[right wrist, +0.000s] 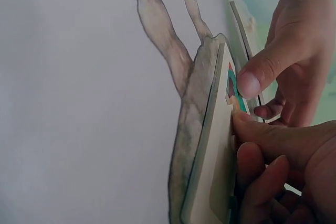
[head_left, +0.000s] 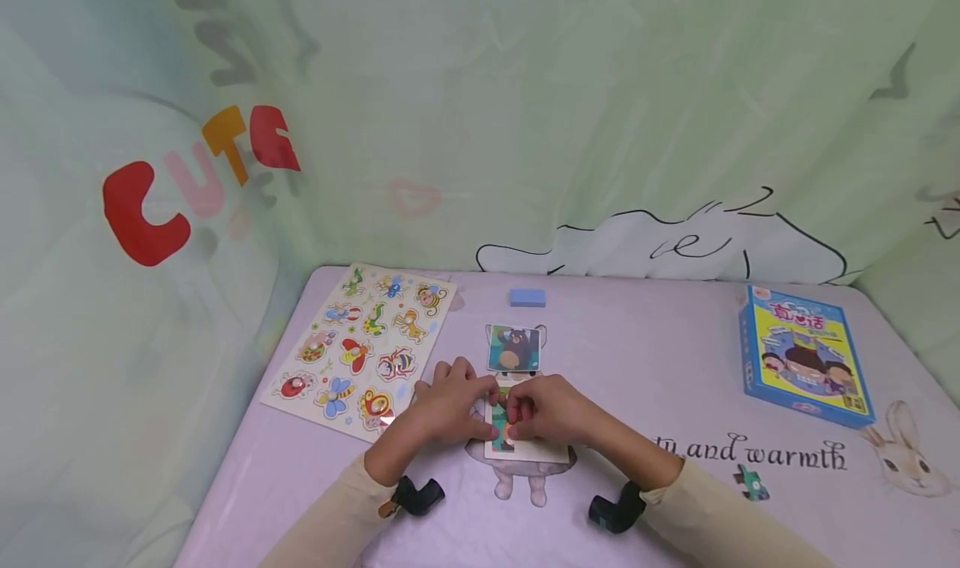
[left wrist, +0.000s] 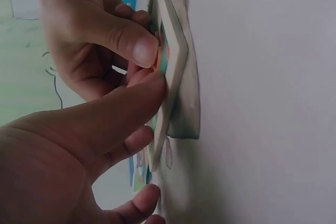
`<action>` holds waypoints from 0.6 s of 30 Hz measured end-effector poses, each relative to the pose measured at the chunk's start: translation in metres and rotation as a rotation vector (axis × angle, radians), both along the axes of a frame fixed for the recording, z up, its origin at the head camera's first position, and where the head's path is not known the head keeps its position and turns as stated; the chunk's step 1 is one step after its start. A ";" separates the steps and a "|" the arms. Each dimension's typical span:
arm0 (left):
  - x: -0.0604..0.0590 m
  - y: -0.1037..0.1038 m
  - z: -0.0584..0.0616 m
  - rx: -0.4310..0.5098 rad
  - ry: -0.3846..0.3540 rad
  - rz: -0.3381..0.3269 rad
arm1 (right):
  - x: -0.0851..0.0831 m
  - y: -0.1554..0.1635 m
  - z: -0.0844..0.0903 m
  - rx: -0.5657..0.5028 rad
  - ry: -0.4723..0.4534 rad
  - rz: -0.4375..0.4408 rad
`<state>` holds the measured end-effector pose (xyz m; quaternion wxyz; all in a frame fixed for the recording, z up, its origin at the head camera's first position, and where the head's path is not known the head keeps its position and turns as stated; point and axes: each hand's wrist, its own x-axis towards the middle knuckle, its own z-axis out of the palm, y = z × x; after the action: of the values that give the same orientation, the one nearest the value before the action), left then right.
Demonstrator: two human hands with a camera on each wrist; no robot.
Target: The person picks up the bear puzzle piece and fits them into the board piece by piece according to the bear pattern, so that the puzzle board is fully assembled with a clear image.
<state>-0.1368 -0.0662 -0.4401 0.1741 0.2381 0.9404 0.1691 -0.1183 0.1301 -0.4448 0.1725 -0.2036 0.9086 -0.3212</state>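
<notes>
A pale puzzle board [head_left: 537, 450] lies flat on the lilac table [head_left: 660, 368], over a printed animal figure. My left hand [head_left: 471, 403] and right hand [head_left: 525, 414] meet over its upper part. In the left wrist view, my left thumb [left wrist: 149, 88] and the right thumb [left wrist: 139, 48] press tip to tip on a small orange and teal piece [left wrist: 163, 62] seated in the board [left wrist: 177, 51]. The right wrist view shows that piece [right wrist: 231, 86] between both thumbs, with my right fingers [right wrist: 254, 169] resting on the board face [right wrist: 210, 177]. Just beyond the board lies a bear picture card [head_left: 514, 348].
A wooden insect peg puzzle [head_left: 360, 347] lies to the left. A small blue block [head_left: 527, 297] sits near the table's back edge. A blue game box [head_left: 806, 356] is at the right, and one loose jigsaw piece [head_left: 752, 482] lies near the front right. Draped cloth walls surround the table.
</notes>
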 end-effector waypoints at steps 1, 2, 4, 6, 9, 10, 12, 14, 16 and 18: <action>0.000 0.000 0.000 0.003 0.004 0.005 | 0.000 0.000 0.000 -0.005 -0.003 -0.005; 0.000 0.001 0.000 0.005 0.012 0.008 | 0.000 0.000 0.000 -0.008 -0.002 -0.008; 0.001 0.001 0.000 0.016 0.031 0.014 | -0.001 0.000 -0.001 -0.008 0.003 -0.013; 0.002 0.003 0.000 0.031 0.051 0.022 | -0.001 0.000 -0.001 -0.006 0.004 -0.022; 0.004 0.005 0.000 0.045 0.065 0.036 | -0.001 0.000 -0.001 0.001 0.008 -0.035; 0.005 0.006 0.001 0.044 0.064 0.042 | 0.000 0.000 -0.001 0.003 0.010 -0.038; 0.006 0.007 0.002 0.043 0.058 0.054 | 0.001 0.000 -0.001 0.003 0.014 -0.044; 0.006 0.008 0.002 0.041 0.053 0.061 | 0.002 0.001 0.000 0.001 0.031 -0.039; 0.005 0.008 0.001 0.037 0.055 0.062 | 0.004 0.003 0.000 -0.013 0.038 -0.032; 0.004 0.008 0.000 0.035 0.057 0.061 | 0.006 0.007 0.001 -0.028 0.050 -0.017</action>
<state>-0.1324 -0.0585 -0.4403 0.1377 0.2171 0.9488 0.1837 -0.1127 0.1371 -0.4439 0.1440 -0.2063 0.9098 -0.3302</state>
